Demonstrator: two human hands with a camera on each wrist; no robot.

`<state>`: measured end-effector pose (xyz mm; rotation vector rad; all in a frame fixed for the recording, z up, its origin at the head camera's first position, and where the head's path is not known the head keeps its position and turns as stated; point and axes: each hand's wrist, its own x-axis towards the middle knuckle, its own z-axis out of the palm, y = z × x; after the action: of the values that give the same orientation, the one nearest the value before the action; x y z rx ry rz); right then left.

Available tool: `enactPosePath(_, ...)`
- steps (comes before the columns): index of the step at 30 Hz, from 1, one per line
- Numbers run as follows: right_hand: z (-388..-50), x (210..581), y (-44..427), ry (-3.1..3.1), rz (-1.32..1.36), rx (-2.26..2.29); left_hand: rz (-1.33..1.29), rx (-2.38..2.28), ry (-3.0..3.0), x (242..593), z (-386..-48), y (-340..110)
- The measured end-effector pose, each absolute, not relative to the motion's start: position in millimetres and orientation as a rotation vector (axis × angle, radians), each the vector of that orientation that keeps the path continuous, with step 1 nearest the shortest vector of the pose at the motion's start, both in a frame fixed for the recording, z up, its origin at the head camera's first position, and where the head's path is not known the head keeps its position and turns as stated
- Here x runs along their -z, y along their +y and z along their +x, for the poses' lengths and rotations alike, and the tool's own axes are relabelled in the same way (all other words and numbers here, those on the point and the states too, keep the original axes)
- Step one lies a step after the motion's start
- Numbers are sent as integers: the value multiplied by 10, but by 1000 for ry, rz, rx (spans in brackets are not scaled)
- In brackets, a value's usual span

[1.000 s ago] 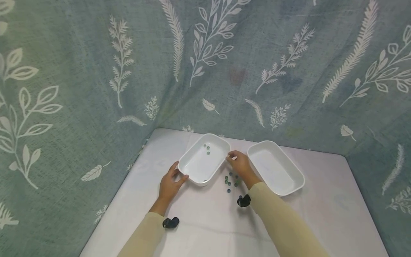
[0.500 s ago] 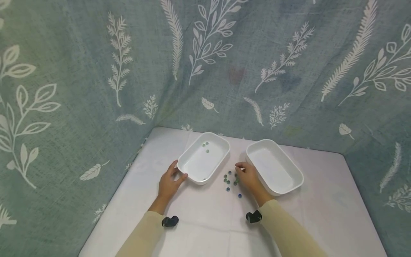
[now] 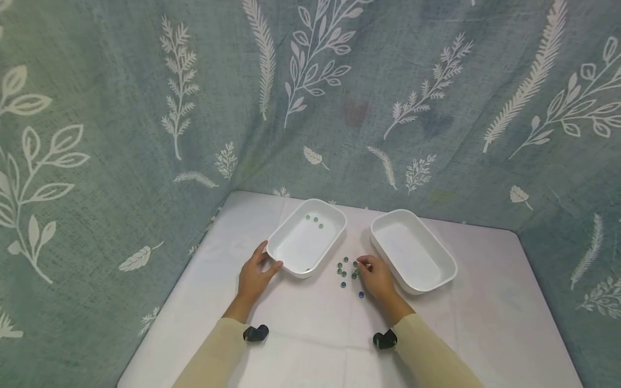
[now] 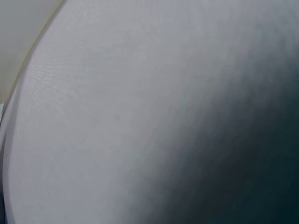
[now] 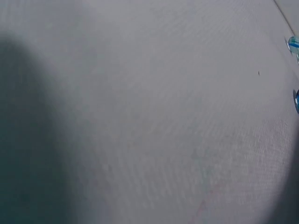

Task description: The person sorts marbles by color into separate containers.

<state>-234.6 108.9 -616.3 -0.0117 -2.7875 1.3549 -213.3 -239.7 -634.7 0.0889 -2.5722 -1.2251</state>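
Note:
Several small glass marbles (image 3: 343,274) lie loose on the white table between two white dishes. My right hand (image 3: 379,277) is at the right edge of this group, its thumb and index finger close around a spot by the marbles; whether a marble is between them cannot be made out. The left dish (image 3: 286,257) holds several marbles, most of them toward its far end. On its near left corner rests my left hand (image 3: 254,275), fingers on the outer side and thumb at the near rim. Two marbles (image 5: 293,45) show at the right wrist view's edge.
The right dish (image 3: 439,258) stands just beyond and right of my right hand, with nothing visible inside. A blue marble (image 3: 361,295) lies apart, nearer me. Patterned green cloth (image 3: 359,108) hangs behind the table and along its left side.
My right hand has come away from the left dish's right rim, back and down to the loose marbles. The marbles inside that dish have shifted a little. My left hand stays on the dish.

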Motion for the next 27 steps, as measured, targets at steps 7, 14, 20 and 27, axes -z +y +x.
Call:
enactPosePath(7,-2337,6200,1116,-2827,47,-1279,71,1221,-2566,6327,-2154,-2389)
enactPosePath(14,-2308,6275,1129,-2798,168,-1184,67,1225,-2562,6336,-2145,-2403)
enactPosePath(20,-2288,6252,1116,-2822,173,-1178,77,1215,-2569,6344,-2155,-2412)
enactPosePath(27,-2274,6272,1104,-2882,189,-1116,78,1217,-2573,6343,-2134,-2419)
